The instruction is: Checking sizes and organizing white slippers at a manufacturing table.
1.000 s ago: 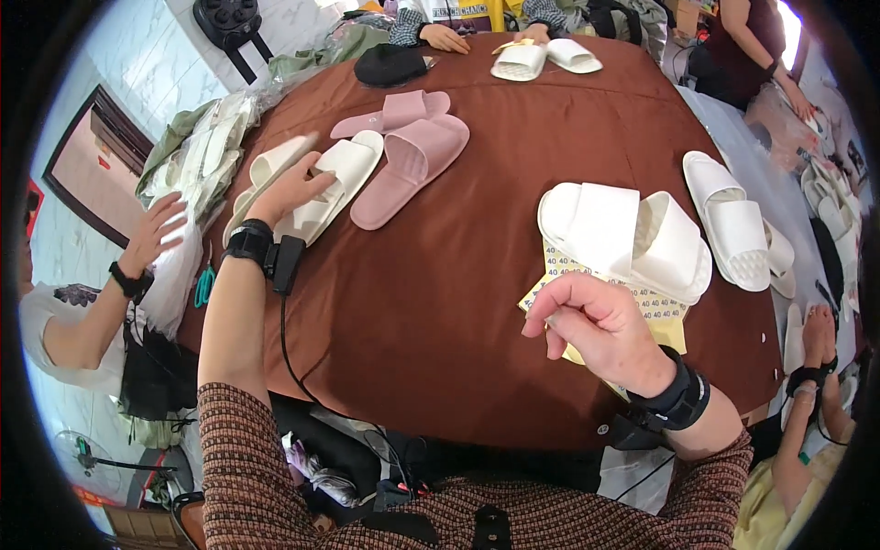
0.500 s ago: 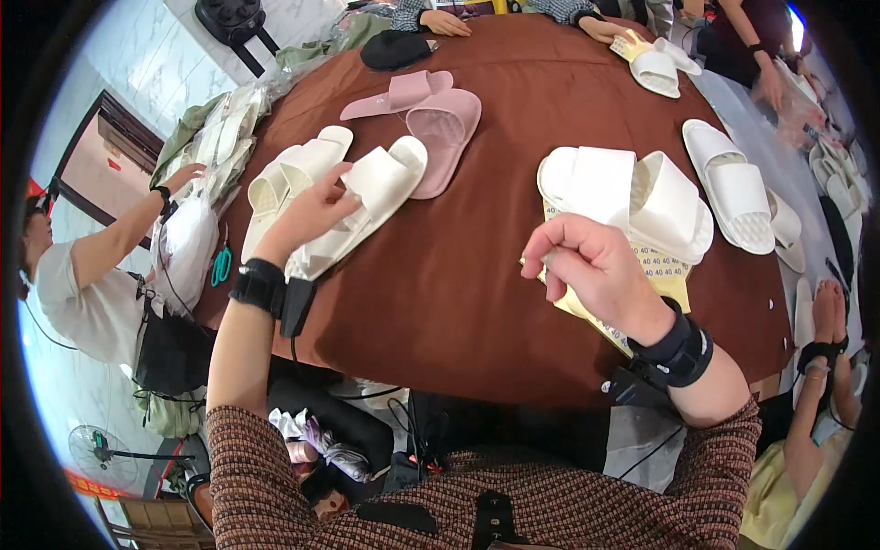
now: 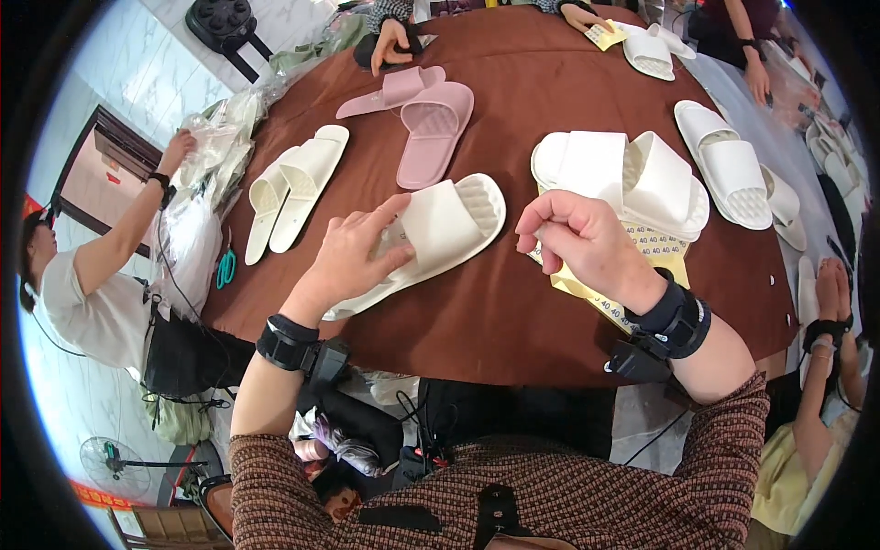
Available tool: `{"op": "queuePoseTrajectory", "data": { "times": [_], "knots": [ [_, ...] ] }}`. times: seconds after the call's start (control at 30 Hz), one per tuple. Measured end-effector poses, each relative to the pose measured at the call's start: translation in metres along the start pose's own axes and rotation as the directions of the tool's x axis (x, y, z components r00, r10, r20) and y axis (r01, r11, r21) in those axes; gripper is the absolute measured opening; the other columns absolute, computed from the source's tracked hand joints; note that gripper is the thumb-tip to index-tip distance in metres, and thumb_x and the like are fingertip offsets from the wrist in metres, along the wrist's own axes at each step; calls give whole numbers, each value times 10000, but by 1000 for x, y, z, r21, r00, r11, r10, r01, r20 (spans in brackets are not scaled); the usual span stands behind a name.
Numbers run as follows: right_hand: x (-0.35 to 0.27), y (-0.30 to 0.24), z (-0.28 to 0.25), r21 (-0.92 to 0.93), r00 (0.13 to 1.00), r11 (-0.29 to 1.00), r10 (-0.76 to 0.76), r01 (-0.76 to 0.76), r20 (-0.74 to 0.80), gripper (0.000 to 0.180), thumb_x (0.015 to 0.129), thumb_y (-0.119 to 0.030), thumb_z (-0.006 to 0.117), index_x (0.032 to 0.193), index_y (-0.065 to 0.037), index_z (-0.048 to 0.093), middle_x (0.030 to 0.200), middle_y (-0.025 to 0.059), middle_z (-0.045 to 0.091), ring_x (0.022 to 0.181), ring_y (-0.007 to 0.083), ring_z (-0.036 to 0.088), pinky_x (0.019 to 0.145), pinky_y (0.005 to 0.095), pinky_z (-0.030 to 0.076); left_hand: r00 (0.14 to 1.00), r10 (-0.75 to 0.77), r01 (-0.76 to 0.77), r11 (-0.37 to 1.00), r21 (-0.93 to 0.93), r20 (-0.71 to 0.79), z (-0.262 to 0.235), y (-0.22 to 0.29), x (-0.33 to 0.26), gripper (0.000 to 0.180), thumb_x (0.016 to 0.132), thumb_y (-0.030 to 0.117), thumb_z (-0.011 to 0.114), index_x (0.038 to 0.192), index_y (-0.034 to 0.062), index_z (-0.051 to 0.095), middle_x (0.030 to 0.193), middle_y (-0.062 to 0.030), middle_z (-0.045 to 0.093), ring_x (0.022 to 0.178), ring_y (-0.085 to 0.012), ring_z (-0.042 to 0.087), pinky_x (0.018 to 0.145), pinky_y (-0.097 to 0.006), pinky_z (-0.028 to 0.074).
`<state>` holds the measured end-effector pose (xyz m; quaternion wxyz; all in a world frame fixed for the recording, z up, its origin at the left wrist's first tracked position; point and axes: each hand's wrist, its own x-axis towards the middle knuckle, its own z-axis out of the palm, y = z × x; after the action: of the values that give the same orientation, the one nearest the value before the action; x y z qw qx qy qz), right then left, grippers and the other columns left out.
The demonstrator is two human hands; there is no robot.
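My left hand grips a white slipper lying at a slant on the brown cloth, its fingers and thumb at the strap's near edge. The slipper's heel end points up and to the right. My right hand hovers above a yellow sheet of printed stickers, thumb and forefinger pinched together. Whatever those fingertips hold is too small to name. Two more white slippers rest partly over the sheet, just beyond that hand.
Pink slippers and a white pair lie farther off to the left. More white slippers line the right side. Teal scissors are at the left edge. Co-workers' hands reach in from across the brown-covered table.
My left hand has drawn the white slipper right and nearer, away from the left pair, and turned it flatter. My right hand stays almost in place. Across the table, a co-worker's hand has shifted.
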<state>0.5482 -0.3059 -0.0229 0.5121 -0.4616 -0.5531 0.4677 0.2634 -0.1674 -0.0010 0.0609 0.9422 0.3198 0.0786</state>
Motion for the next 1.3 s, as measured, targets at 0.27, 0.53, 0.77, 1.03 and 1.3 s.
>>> {"op": "queuePoseTrajectory", "data": {
  "times": [0.27, 0.53, 0.77, 1.03, 1.3],
  "knots": [
    [2, 1, 2, -41, 999, 998, 46, -46, -9, 147, 916, -1, 493, 963, -21, 632, 834, 34, 669, 612, 59, 574, 568, 212, 482, 1000, 14, -14, 1000, -28, -5, -1, 0, 0, 640, 860, 360, 695, 1415, 159, 447, 1195, -97, 658, 1019, -303, 615, 883, -438, 412],
    [2, 5, 1, -36, 999, 999, 27, -28, -22, 147, 924, -6, 499, 975, -20, 636, 821, 32, 667, 606, 58, 566, 557, 213, 477, 999, 29, -31, 999, -39, -40, 0, 0, -1, 631, 853, 329, 697, 1413, 158, 462, 1174, -98, 661, 1019, -299, 614, 894, -430, 411],
    [1, -3, 2, -40, 999, 999, 35, -35, 2, 155, 911, 11, 482, 967, -18, 623, 856, 35, 663, 632, 57, 575, 586, 212, 482, 1000, -6, 5, 997, -79, -14, 0, -2, 1, 643, 844, 331, 706, 1416, 159, 468, 1118, -127, 672, 1019, -286, 617, 903, -433, 407],
    [1, -2, 3, -45, 997, 996, 74, -72, 27, 155, 914, 1, 484, 978, -21, 624, 857, 29, 662, 635, 58, 577, 585, 207, 475, 999, -12, 9, 995, -99, -31, 2, -8, 4, 670, 826, 319, 723, 1426, 156, 475, 1088, -131, 672, 1023, -289, 621, 916, -422, 407],
    [3, 2, 6, -63, 994, 993, 106, -103, 36, 170, 943, -27, 492, 1070, -13, 603, 912, 40, 658, 668, 57, 577, 597, 208, 485, 999, -47, 50, 993, -105, 27, -2, -5, 0, 685, 819, 219, 709, 1452, 131, 459, 1136, -164, 649, 1069, -314, 601, 974, -412, 416]
  ]
}}
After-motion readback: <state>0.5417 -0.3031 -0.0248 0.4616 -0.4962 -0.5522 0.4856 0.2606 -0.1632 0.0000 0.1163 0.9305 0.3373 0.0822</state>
